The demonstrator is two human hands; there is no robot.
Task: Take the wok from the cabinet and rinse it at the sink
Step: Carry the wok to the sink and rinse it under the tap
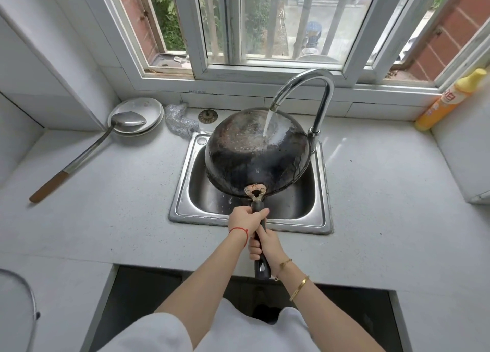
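Pale speckled stone bench (371, 192) runs under the window, w/ the small square stainless steel sink (183, 208) set into it right in front of me. I've got the round blackened iron wok (254, 155) over the sink, and it looks turned bottom-up and tilted away from me, so the stream from the curved chrome tap (315, 86) hits the far side of the dome and, I'd guess, sheets down into the basin rather than onto the bench. Both hands are on the wok's long black handle (261, 266) b/c it's heavy and sticks out far: my left hand (246, 219) is clenched round it up near the metal bracket for control, my right hand (263, 247) is wrapped round it lower down, closer to me, for leverage. So the wok is out of the cabinet and rinsing is under way; I'd say the inside may need its turn under the water too. Off to the left, well apart from the sink, a long steel ladle with a wooden grip (87, 150) rests its bowl on stacked white plates (148, 107), and a crumpled silver scouring cloth (180, 120) sits at the sink's back corner. Yellow-orange detergent bottle (448, 99) leans at the far right, out of splash range.
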